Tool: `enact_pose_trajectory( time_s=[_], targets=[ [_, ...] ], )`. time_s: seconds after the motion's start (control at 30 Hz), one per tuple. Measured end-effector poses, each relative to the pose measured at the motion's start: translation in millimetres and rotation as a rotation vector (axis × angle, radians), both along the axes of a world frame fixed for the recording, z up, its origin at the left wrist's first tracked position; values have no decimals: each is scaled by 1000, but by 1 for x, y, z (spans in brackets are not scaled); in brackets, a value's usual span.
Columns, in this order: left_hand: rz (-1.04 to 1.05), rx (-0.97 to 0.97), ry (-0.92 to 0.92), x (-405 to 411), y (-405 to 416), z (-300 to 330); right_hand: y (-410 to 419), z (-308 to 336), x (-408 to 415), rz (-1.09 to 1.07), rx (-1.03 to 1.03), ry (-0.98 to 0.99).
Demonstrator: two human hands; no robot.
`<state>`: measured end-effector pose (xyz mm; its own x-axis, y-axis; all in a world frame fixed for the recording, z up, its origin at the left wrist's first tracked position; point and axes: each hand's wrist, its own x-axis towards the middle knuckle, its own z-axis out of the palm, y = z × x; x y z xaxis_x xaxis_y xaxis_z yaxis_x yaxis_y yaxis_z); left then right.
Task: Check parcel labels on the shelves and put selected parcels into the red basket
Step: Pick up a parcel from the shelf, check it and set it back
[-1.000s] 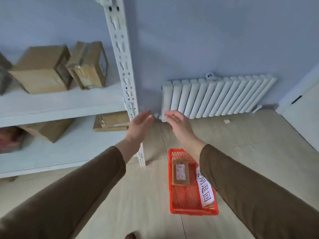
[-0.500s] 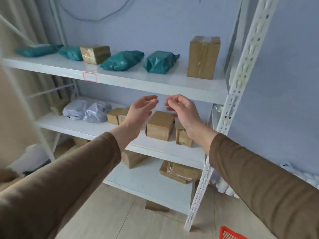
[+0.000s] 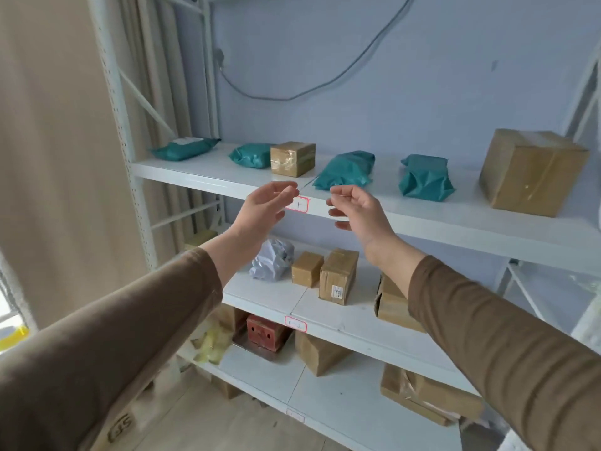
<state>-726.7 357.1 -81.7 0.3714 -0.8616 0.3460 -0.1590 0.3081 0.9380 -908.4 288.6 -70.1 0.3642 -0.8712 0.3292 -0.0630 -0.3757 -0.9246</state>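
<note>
Both my hands are raised in front of the white shelf unit, empty, palms facing each other. My left hand [image 3: 265, 211] and my right hand [image 3: 359, 211] hover at the front edge of the upper shelf [image 3: 455, 222], fingers loosely bent. Just behind them lies a teal bag parcel [image 3: 346, 170]. A small taped box [image 3: 292, 157], more teal bags [image 3: 424, 179] and a large cardboard box [image 3: 531, 172] share that shelf. The red basket is out of view.
The middle shelf [image 3: 341, 317] holds a grey bag [image 3: 273, 260] and brown boxes [image 3: 338, 276], one with a label. Lower shelves carry a red box [image 3: 265, 333], yellow packing and more cartons [image 3: 429, 397]. A beige curtain [image 3: 58, 157] hangs left; a cable runs along the wall.
My view swung up and left from the floor and red basket to the shelves. Both hands rose with it to the upper shelf's edge, still empty.
</note>
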Motion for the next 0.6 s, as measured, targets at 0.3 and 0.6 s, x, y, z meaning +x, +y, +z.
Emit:
enact_pose_trajectory(
  time_s=[0.3,0.6],
  targets=[
    [6,36,-29,124,-74,6,-76,13,109,31,112,-50],
    [35,94,-57,244,-166,34,-173,43,238,108,103,-103]
  ],
)
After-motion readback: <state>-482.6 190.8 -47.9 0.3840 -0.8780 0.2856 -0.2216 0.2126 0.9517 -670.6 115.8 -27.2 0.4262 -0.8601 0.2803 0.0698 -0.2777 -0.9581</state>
